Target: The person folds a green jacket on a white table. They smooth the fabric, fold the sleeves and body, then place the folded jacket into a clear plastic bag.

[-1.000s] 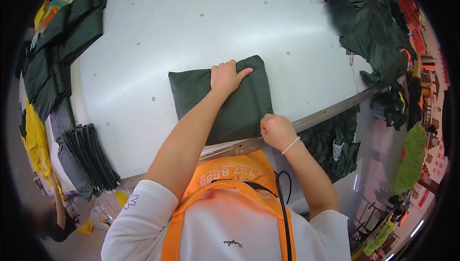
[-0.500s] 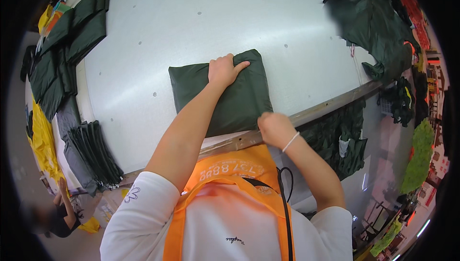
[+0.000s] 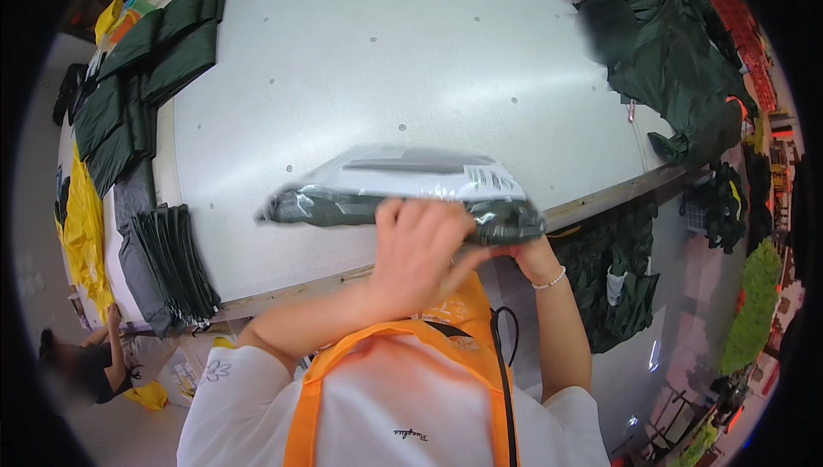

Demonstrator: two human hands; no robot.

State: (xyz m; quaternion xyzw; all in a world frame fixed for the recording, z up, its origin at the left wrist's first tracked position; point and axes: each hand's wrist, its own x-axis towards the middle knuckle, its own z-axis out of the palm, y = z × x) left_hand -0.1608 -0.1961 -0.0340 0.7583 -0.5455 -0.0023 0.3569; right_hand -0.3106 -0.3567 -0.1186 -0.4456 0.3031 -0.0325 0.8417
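Observation:
Tilted up over the table's near edge is a packet of folded dark green fabric in shiny clear plastic. A white printed panel with a barcode shows on its upper face, smeared by motion. My left hand is closed over the packet's near edge at the middle, fingers curled across the green part. Under the right end, my right hand grips the packet from below, its fingers partly hidden. A bead bracelet circles my right wrist.
The pale table has a wooden near edge. Dark green folded pieces and an upright row of packets lie left. Loose dark green fabric heaps at the far right; more hangs below. Another person is at lower left.
The packet, flat with its plain green side up, has been lifted and turned so the white printed face shows. My left hand moved down to its near edge; my right hand moved under the right end.

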